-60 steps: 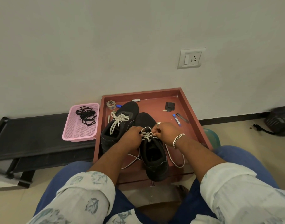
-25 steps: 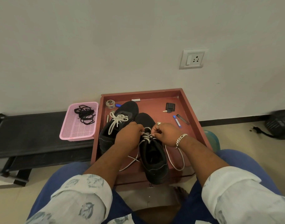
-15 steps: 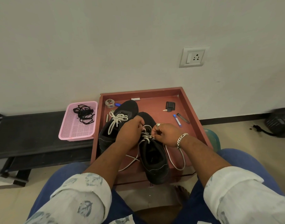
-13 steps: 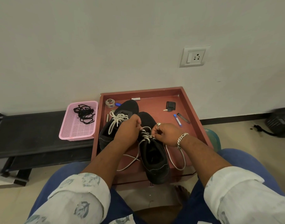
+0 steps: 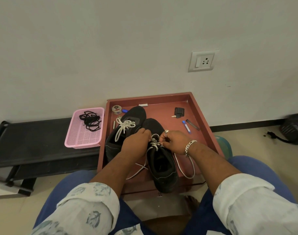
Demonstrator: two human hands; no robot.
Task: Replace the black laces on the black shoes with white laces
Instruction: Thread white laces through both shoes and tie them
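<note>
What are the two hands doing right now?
Left hand: pinching the white lace over the nearer black shoe.
Right hand: pinching the same lace.

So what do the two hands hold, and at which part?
Both hands, left and right, pinch the white lace at the crossings over the near shoe's tongue.

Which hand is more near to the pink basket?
Left. The left hand is at the shoe laces, right of the pink basket; the right hand is farther right.
</note>
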